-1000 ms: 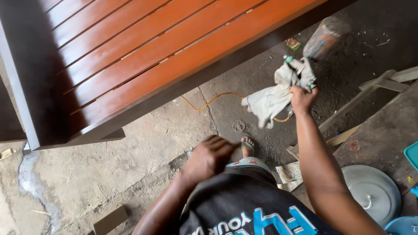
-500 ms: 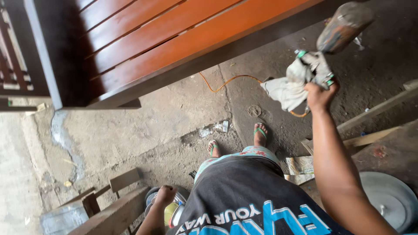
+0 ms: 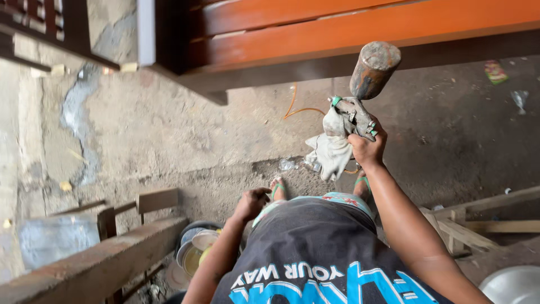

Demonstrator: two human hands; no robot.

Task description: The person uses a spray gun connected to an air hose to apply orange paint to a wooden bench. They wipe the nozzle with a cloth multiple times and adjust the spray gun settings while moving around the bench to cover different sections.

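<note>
Item: rusty metal spray gun with round cup, gripped in my right hand together with a dirty white cloth, raised just below the orange slatted wooden furniture piece. My left hand, loosely curled and holding nothing, hangs above the open paint tin on the concrete floor.

We are losing the metal basin past the bottom-right corner; the white rag is hiding the spray gun grip.
</note>
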